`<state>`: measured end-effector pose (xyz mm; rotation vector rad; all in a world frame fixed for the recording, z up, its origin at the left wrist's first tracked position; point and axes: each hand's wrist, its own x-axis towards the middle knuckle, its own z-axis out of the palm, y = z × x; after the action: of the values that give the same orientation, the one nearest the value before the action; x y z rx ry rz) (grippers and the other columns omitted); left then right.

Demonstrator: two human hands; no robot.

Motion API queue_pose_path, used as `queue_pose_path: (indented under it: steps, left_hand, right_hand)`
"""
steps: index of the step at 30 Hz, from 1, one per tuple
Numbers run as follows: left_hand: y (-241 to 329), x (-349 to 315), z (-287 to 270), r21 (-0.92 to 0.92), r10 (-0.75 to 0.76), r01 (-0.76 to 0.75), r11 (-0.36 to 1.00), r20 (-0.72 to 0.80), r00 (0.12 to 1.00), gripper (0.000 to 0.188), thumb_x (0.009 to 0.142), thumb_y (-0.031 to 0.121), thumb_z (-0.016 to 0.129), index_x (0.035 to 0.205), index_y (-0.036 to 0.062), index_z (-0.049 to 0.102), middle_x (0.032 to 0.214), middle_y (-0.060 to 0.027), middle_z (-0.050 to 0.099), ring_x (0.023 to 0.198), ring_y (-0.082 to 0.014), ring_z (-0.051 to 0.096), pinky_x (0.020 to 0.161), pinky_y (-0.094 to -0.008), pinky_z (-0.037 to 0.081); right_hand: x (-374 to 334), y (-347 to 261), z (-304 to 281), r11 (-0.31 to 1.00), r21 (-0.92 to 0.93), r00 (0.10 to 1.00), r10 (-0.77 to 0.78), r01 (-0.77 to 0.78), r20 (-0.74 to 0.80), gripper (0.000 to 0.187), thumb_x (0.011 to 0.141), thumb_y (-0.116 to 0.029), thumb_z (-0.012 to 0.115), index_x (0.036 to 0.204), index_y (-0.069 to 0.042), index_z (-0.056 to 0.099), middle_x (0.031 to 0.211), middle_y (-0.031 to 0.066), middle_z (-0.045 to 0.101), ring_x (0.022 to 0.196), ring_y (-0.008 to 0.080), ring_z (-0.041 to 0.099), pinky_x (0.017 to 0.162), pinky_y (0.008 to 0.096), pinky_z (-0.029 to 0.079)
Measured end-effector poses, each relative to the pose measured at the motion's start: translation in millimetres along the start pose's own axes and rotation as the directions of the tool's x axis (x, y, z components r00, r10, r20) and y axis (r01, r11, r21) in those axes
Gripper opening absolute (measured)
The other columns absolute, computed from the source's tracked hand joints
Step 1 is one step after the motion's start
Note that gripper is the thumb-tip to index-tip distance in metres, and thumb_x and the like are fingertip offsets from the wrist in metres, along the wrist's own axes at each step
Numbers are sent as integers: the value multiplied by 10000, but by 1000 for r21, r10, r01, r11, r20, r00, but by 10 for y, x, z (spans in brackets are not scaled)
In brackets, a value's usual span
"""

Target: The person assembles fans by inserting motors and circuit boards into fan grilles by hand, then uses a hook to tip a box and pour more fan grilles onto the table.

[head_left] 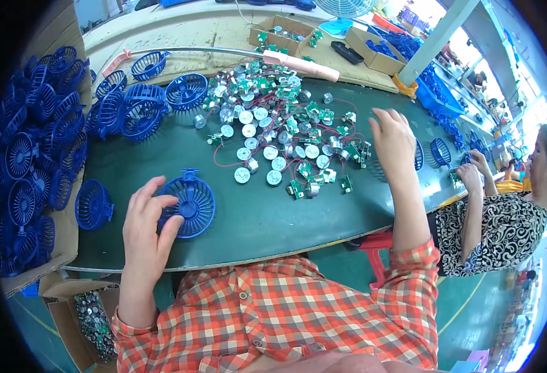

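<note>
A round blue plastic fan guard (189,208) with radial ribs and a small tab lies on the green table in front of me. My left hand (144,217) is at its left rim, thumb and index finger apart over the edge; whether they touch it I cannot tell. To the right, my right hand (395,140) is raised over the table with its fingers loosely stretched, nothing visible in them. Beside its wrist stands another blue guard (418,155), partly hidden. Between the hands lies a pile of small silver motors (270,152) wired to green circuit boards (295,189).
A cardboard box (68,233) heaped with blue guards stands at the left, with more guards (142,118) beside it. A pink-handled rod (301,65) lies behind the motors. At the right, a co-worker (503,230) handles parts. A carton of parts (93,317) sits below the table.
</note>
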<state>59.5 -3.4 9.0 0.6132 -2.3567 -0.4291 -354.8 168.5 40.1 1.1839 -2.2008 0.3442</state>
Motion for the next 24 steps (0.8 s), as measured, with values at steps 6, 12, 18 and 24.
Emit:
queue_pose_path:
  steps: [6, 12, 18, 24]
  left_hand:
    - [-134, -129, 79, -70, -112, 110, 991, -19, 994, 198, 885, 189, 687, 1009, 38, 659, 1104, -165, 675, 1039, -339, 629, 880, -417, 489]
    - [-72, -214, 51, -54, -83, 82, 995, -18, 996, 142, 888, 192, 683, 936, 60, 665, 936, -97, 666, 880, -298, 625, 776, -399, 457]
    - [-18, -248, -85, -146, -136, 153, 977, 118, 984, 128, 862, 73, 649, 980, 31, 677, 929, -127, 660, 899, -304, 643, 776, -373, 504]
    - [-131, -185, -46, -88, -18, 22, 996, 45, 999, 386, 700, -101, 578, 1053, 26, 666, 1229, -184, 624, 1128, -368, 612, 932, -436, 505]
  right_hand:
    - [680, 19, 776, 999, 11, 971, -34, 33, 236, 335, 894, -281, 689, 1175, -101, 712, 1079, 151, 708, 1048, 337, 673, 921, 428, 532]
    - [900, -273, 942, 988, 110, 897, -146, 110, 417, 315, 852, -328, 725, 1092, -125, 750, 1058, 170, 730, 1037, 328, 692, 923, 448, 538]
    - [955, -223, 575, 968, 168, 973, -205, 186, 107, 167, 846, -201, 718, 944, -68, 743, 961, 155, 708, 908, 351, 689, 818, 456, 540]
    - [683, -1149, -517, 742, 561, 917, -186, 367, -353, 171, 854, -69, 756, 1018, -28, 734, 953, 51, 672, 784, 116, 604, 733, 236, 502]
